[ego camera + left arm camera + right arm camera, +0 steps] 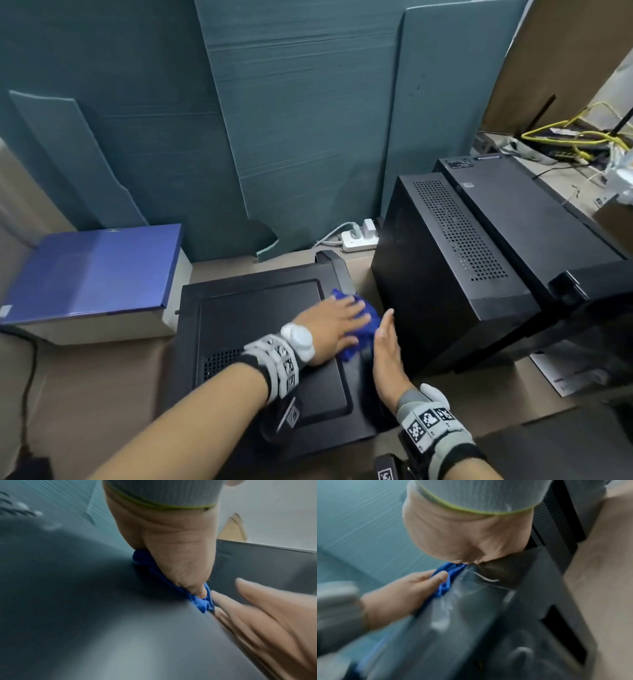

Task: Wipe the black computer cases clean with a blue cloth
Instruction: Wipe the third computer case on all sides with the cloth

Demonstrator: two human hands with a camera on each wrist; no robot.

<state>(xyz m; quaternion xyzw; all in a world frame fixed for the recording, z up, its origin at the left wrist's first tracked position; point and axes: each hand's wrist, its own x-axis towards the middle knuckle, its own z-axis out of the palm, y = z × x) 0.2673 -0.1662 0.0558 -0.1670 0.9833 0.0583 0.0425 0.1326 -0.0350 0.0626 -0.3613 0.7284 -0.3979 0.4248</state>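
Note:
A black computer case (260, 342) lies flat in the middle of the head view. My left hand (339, 325) presses a crumpled blue cloth (368, 322) onto the case's right edge with fingers spread fairly straight. My right hand (387, 346) stands edge-on with straight fingers against the right side of that case, just beside the cloth. Both wrist views are blurred; the left wrist view shows my left hand (180, 563) on the cloth (199, 601), and the right wrist view shows the cloth (447, 577) under those fingers. Two more black cases (452, 267) (534, 219) stand upright at the right.
A white box with a blue lid (96, 270) sits left of the flat case. Teal cardboard panels (301, 137) lean along the back. A white power strip (359, 240) lies behind the cases. Yellow cables (575, 137) tangle at the far right. A black cable (30, 377) runs down the left.

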